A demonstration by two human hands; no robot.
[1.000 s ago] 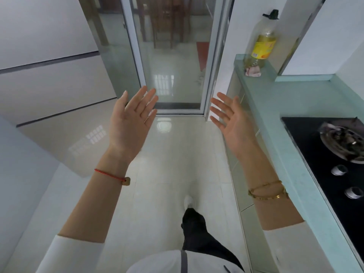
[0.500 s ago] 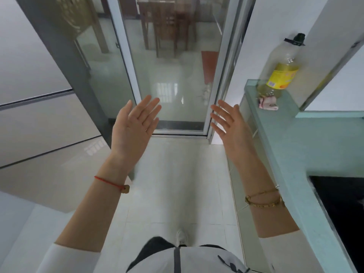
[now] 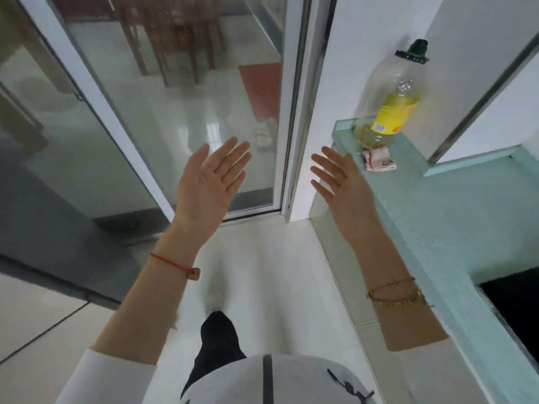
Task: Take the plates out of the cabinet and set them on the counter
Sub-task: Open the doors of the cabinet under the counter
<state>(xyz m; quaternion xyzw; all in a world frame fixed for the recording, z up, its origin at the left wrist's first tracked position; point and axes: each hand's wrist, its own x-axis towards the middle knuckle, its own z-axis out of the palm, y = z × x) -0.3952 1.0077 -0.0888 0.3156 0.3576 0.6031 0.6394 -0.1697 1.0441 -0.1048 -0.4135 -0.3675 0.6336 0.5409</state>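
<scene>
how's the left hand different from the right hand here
The left hand has a red string bracelet at its wrist; the right hand has gold chain bracelets. The left hand shows against the glass door; the right hand against the counter edge. The left hand's fingers lie closer together than the right hand's spread ones. Both are open and hold nothing.

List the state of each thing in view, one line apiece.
left hand, open, empty
right hand, open, empty
oil bottle, upright, capped, partly full
pink cloth, crumpled, beside the bottle's base
counter, no plates on the part shown
glass door, seems shut
</scene>
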